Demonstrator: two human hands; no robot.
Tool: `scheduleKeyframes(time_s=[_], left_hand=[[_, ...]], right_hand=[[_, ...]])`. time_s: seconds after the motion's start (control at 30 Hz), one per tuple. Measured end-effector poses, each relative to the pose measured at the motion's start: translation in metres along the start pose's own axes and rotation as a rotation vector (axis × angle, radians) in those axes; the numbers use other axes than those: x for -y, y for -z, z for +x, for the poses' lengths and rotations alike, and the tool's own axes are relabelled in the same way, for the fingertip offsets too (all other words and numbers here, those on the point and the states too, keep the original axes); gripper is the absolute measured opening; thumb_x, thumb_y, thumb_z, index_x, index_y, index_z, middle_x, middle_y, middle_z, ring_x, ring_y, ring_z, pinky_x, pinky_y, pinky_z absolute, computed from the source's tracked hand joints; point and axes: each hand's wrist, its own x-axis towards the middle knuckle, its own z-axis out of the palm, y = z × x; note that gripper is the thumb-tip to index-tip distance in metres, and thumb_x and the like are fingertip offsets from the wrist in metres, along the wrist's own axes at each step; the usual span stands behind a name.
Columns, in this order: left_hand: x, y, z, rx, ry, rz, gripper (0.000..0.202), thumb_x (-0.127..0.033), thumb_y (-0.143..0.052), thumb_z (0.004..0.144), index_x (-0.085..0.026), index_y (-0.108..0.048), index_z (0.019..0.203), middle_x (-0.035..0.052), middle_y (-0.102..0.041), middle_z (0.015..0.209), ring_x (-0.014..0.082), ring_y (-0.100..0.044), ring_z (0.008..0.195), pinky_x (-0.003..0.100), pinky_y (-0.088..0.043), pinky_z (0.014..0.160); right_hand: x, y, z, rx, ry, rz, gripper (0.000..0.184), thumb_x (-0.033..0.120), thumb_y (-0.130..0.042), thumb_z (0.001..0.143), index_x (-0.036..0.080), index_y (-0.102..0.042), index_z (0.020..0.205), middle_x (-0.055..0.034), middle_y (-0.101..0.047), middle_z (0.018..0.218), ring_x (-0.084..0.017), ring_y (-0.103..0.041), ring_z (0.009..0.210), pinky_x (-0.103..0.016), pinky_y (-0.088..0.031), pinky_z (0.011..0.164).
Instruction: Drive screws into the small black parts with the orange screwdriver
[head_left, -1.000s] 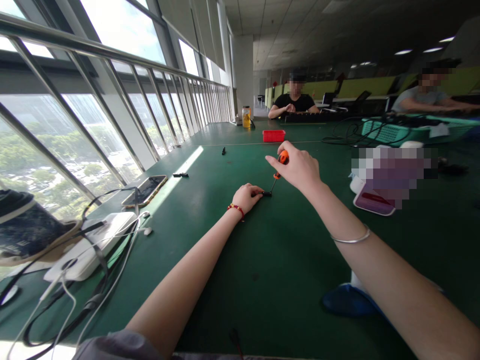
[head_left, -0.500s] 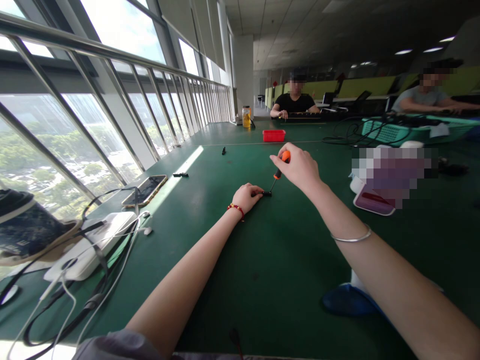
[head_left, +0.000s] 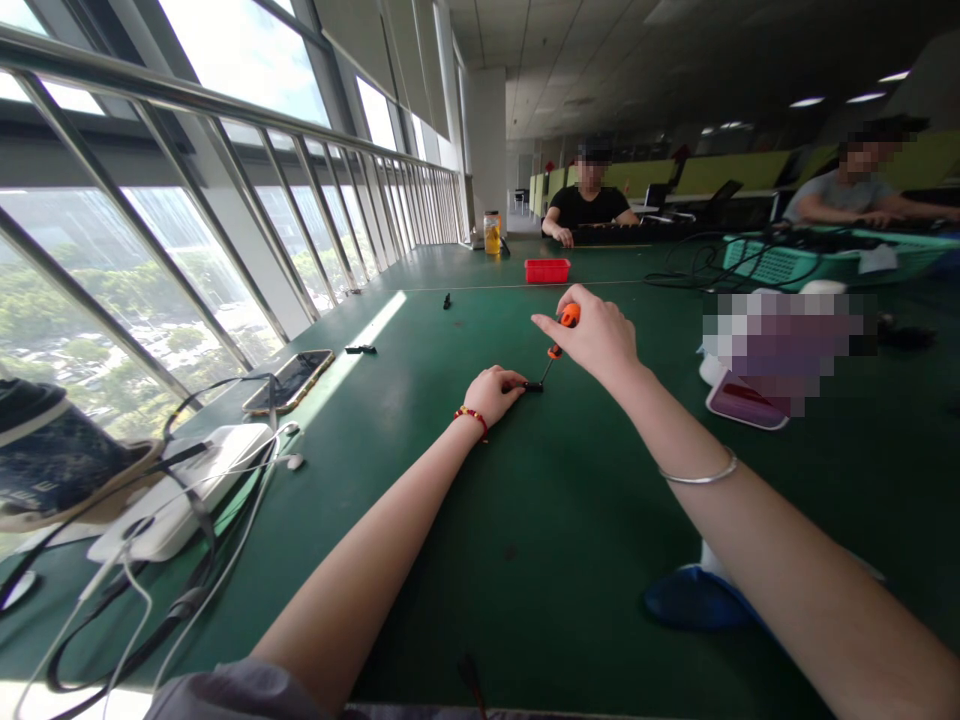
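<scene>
My right hand (head_left: 596,335) grips the orange handle of a small screwdriver (head_left: 559,335), held nearly upright with its tip down on a small black part (head_left: 533,386). My left hand (head_left: 491,393) rests on the green table (head_left: 540,520), fingers pinched on that black part, holding it against the surface. A red bead bracelet is on my left wrist, a silver bangle on my right forearm.
A phone (head_left: 291,380), a white box (head_left: 180,495) with cables and earphones lie at the left. Small black parts (head_left: 361,349) and a red tray (head_left: 547,270) lie farther back, a jar (head_left: 492,233) beyond. Two people sit at the far end. A blue object (head_left: 694,597) sits near my right arm.
My right hand's fingers shifted round the screwdriver handle, turning it slightly. The left hand and the black part stayed in place.
</scene>
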Motion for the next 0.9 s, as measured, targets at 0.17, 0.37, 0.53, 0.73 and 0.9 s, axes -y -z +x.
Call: scheduleKeyframes(time_s=[0.17, 0.37, 0.53, 0.73, 0.9], left_hand=[[0.0010, -0.0012, 0.0008, 0.002, 0.003, 0.004, 0.022, -0.025, -0.059, 0.079, -0.021, -0.071, 0.098, 0.0039, -0.060, 0.086, 0.0157, -0.058, 0.078, 0.028, -0.049, 0.075], [0.0022, -0.0017, 0.0010, 0.000, -0.001, 0.007, 0.022, -0.025, -0.058, 0.079, -0.021, -0.071, 0.097, 0.0035, -0.060, 0.086, 0.0152, -0.058, 0.078, 0.027, -0.049, 0.075], [0.0032, -0.0020, 0.0014, -0.001, 0.001, 0.009, 0.022, -0.025, -0.058, 0.079, -0.021, -0.071, 0.097, 0.0033, -0.060, 0.085, 0.0152, -0.058, 0.077, 0.028, -0.049, 0.076], [0.0006, -0.0003, 0.0005, 0.007, 0.006, 0.013, 0.021, -0.025, -0.057, 0.079, -0.022, -0.071, 0.096, 0.0032, -0.060, 0.086, 0.0155, -0.058, 0.079, 0.028, -0.049, 0.076], [0.0007, -0.0007, 0.0000, -0.004, -0.008, 0.003, 0.022, -0.025, -0.056, 0.078, -0.021, -0.071, 0.094, 0.0035, -0.061, 0.085, 0.0156, -0.058, 0.078, 0.028, -0.049, 0.076]], right_hand=[[-0.0016, -0.0018, 0.0018, 0.026, -0.017, 0.069, 0.022, 0.038, -0.059, 0.068, 0.025, -0.050, 0.083, -0.0003, -0.062, 0.076, -0.021, -0.056, 0.070, -0.028, -0.034, 0.053], [0.0007, 0.0016, -0.0005, 0.000, -0.073, 0.066, 0.028, 0.050, -0.053, 0.072, 0.025, -0.048, 0.084, -0.0016, -0.060, 0.074, -0.021, -0.055, 0.067, -0.030, -0.034, 0.054], [-0.0001, -0.0010, -0.0010, 0.011, -0.062, 0.083, 0.024, 0.048, -0.049, 0.074, 0.024, -0.051, 0.071, -0.0016, -0.060, 0.070, -0.020, -0.055, 0.069, -0.028, -0.034, 0.055], [-0.0017, -0.0051, -0.0005, 0.068, -0.054, 0.083, 0.016, 0.035, -0.056, 0.063, 0.025, -0.055, 0.075, -0.0001, -0.062, 0.074, -0.018, -0.053, 0.067, -0.026, -0.033, 0.054], [-0.0017, -0.0048, -0.0012, 0.007, -0.040, 0.081, 0.015, 0.037, -0.053, 0.066, 0.023, -0.057, 0.068, -0.0009, -0.061, 0.067, -0.017, -0.053, 0.063, -0.026, -0.032, 0.052]])
